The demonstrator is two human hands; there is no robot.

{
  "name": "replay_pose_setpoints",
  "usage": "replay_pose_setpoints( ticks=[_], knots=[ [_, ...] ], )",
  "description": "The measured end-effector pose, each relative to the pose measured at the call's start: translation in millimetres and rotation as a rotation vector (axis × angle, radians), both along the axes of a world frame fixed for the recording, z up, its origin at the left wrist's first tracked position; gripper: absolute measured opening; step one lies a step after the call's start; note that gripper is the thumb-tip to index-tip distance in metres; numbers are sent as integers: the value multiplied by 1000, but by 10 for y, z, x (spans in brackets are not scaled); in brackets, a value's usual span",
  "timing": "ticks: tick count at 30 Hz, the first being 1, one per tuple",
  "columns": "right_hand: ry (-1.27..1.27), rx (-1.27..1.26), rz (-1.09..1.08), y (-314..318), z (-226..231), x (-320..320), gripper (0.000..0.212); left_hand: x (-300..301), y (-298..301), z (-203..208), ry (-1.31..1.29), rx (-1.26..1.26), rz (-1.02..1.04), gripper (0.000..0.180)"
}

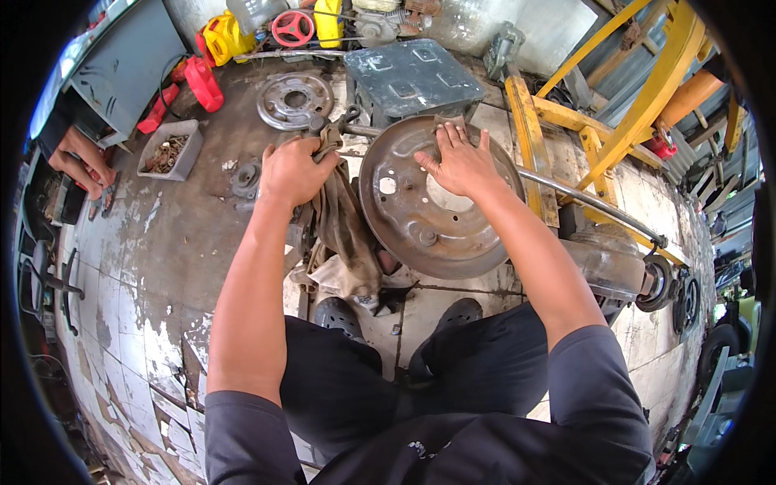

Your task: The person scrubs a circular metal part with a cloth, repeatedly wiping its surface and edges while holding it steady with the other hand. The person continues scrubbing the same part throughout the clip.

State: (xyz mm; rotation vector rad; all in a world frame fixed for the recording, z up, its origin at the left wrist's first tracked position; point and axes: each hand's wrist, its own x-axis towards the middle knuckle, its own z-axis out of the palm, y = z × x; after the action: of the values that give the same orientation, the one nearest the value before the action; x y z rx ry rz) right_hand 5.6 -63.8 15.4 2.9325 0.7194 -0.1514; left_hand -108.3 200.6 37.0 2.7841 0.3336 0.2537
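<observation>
A round, rust-brown metal backing plate, like that of a drum brake, stands tilted before me, with holes through its face. My right hand lies on its upper part, fingers spread. Under those fingertips shows a small brown piece of sandpaper or cloth; which one I cannot tell. My left hand is closed round a greyish-brown rag that hangs down left of the plate. Just beyond that hand is the end of a metal rod. What the plate rests on is mostly hidden.
Behind the plate stands a dark metal box, with a round metal drum beside it. A yellow frame and a long steel bar occupy the right. A bin of small parts and another person's feet are left.
</observation>
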Motion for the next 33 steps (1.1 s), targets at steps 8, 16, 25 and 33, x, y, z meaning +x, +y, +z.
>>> replay_pose_setpoints(
  ticks=[8,16,25,33],
  knots=[
    [-25,-12,33,-33,-62,-76,97,14,27,5,76,-14,-9,47],
    [-30,16,52,-15,-73,9,101,8,58,-75,3,50,-33,48],
    [-41,32,31,8,-95,-37,100,11,60,-144,-38,62,-29,49],
    [-67,77,-6,52,-162,-109,99,-2,29,13,108,-7,-23,52]
  ],
)
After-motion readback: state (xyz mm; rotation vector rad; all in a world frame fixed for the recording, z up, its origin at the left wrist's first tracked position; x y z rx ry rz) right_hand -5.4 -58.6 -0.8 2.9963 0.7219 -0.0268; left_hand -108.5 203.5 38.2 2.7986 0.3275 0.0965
